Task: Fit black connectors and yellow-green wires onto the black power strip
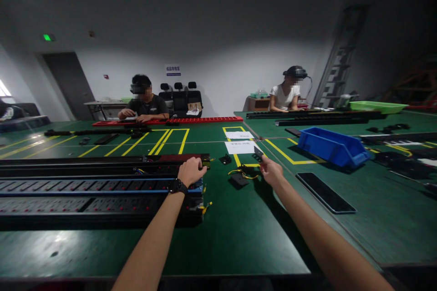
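Note:
Several long black power strips (85,191) lie side by side on the green table (246,236), their right ends facing me. My left hand (191,171), with a black watch on the wrist, is closed on the right end of one of the far strips. My right hand (271,169) is raised a little over the table and pinches a small flat black part (258,153) between its fingertips. Between my hands lie another black part with yellow wires (239,178) and a small black piece (225,159).
A blue bin (332,146) stands at the right, a long flat black panel (325,192) in front of it. White paper sheets (240,146) lie in a yellow-taped box. Two people sit at the far tables, behind a red strip (170,121) and black strips (314,116).

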Demonstrator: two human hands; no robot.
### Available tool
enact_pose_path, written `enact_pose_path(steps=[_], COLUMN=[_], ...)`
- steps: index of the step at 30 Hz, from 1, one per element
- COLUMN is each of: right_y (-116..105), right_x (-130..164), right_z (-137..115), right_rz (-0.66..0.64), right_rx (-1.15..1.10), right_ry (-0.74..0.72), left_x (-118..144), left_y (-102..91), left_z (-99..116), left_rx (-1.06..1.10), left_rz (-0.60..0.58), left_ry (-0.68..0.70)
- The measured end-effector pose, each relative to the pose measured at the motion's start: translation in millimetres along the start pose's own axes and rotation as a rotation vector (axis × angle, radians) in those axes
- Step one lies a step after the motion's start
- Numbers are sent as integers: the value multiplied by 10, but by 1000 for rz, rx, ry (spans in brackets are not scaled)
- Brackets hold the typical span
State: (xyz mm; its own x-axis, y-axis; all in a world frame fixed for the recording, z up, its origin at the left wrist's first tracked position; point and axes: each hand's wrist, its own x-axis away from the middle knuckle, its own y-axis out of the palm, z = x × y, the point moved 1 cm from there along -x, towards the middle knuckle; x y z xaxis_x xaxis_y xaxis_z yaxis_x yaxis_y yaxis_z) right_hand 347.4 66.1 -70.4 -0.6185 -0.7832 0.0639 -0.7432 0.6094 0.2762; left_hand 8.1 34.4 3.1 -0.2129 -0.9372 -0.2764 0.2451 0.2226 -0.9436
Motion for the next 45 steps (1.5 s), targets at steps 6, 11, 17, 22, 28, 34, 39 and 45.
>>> enact_pose_path(steps=[6, 11, 17, 22, 28, 34, 39, 45], right_y=[64, 186, 270, 407, 590, 785, 935, 1082], right_x=[201, 503, 824, 1147, 1365, 1358, 1412, 1507], right_z=[-138, -311, -417, -204, 29, 109, 81, 155], right_rz=[-327, -438, -476, -520, -534, -499, -473, -472], right_rx=[-21, -40, 115, 510, 811, 990, 1100, 1175], right_ry=[85, -74, -253, -527, -627, -576, -594, -583], left_x=[1, -2, -6, -11, -11, -20, -29, -44], left_y=[-2, -3, 1, 9, 0, 20, 35, 49], left_z=[6, 13, 13, -9, -8, -17, -27, -16], left_rx=[-16, -23, -8, 0, 4, -5, -12, -36], left_rz=[-19, -31, -37, -32, -50, -51, -51, -56], left_ry=[-1, -13, -1, -9, -18, -34, -35, -53])
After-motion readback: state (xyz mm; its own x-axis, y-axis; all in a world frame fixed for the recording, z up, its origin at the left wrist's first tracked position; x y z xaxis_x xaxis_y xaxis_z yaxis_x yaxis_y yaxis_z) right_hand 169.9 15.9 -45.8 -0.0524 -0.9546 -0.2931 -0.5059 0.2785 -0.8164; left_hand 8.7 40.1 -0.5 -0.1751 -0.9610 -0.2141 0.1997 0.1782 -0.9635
